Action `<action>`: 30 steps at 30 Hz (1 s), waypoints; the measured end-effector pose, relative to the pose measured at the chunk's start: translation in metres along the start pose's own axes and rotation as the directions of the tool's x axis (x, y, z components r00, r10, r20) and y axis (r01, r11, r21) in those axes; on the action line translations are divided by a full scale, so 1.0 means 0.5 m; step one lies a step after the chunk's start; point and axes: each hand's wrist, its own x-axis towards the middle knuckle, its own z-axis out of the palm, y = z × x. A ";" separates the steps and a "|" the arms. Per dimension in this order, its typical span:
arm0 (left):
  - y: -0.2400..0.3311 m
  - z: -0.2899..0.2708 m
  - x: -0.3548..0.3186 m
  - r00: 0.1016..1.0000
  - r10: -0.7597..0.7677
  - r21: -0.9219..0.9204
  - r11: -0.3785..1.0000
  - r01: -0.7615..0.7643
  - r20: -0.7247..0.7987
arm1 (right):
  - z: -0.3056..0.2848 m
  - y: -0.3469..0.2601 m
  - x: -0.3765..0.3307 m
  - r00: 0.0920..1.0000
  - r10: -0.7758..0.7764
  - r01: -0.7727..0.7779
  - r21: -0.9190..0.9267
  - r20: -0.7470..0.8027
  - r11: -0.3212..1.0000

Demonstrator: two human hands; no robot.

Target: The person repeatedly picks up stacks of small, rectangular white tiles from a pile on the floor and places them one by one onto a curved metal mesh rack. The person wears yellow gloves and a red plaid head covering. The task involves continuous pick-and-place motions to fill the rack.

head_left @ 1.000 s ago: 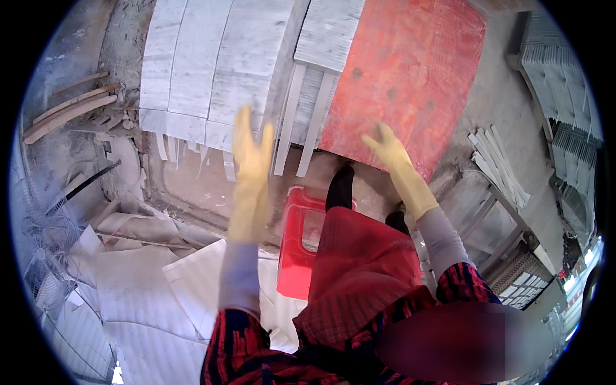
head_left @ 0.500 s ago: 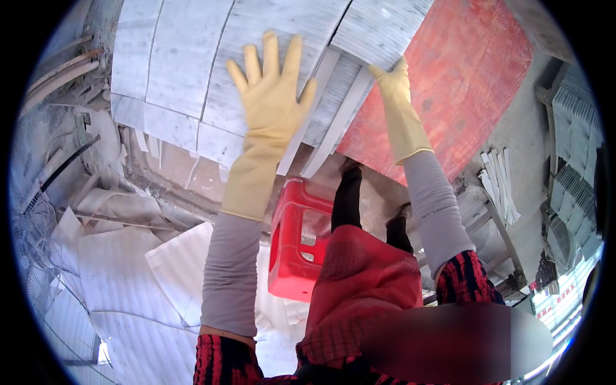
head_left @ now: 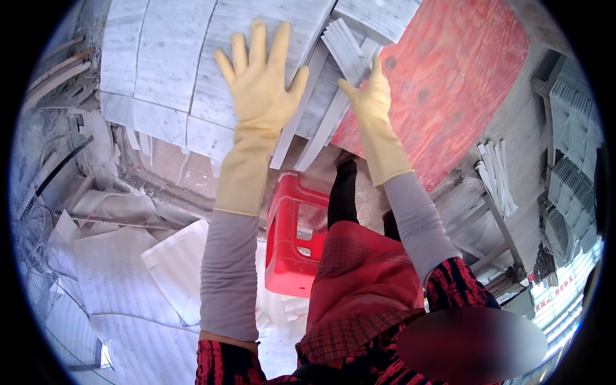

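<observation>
**Two gloved hands on the stone slabs**

From the head camera, both arms reach up and forward in long yellow rubber gloves over grey sleeves. The left hand (head_left: 260,77) is spread wide, fingers apart, palm laid flat against a stack of grey-white marble slabs (head_left: 160,70) that fills the upper left of the view — it grips nothing, only presses on the slab face. The right hand (head_left: 369,102) is raised beside it with the fingers held together and pointing up; its fingertips lie against the narrow marble strips (head_left: 343,51) that fan out between the slabs and a red plywood board (head_left: 449,83). Whether it pinches a strip or merely touches it I cannot tell.

The strips lean at a slant, their lower ends near the board's lower edge. Below the hands stands a red plastic stool (head_left: 292,237), just under the strips and between the two forearms. A red checked apron (head_left: 359,289) hangs over the person's front. Pale broken stone sheets (head_left: 128,269) lie on the ground at the left — and another bundle of white strips (head_left: 497,173) rests well apart at the right.
</observation>
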 end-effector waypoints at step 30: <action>0.385 0.010 -0.246 0.951 -0.228 -0.540 0.784 0.306 0.208 | -0.545 0.558 -0.797 0.775 0.334 -0.613 0.768 0.537 0.186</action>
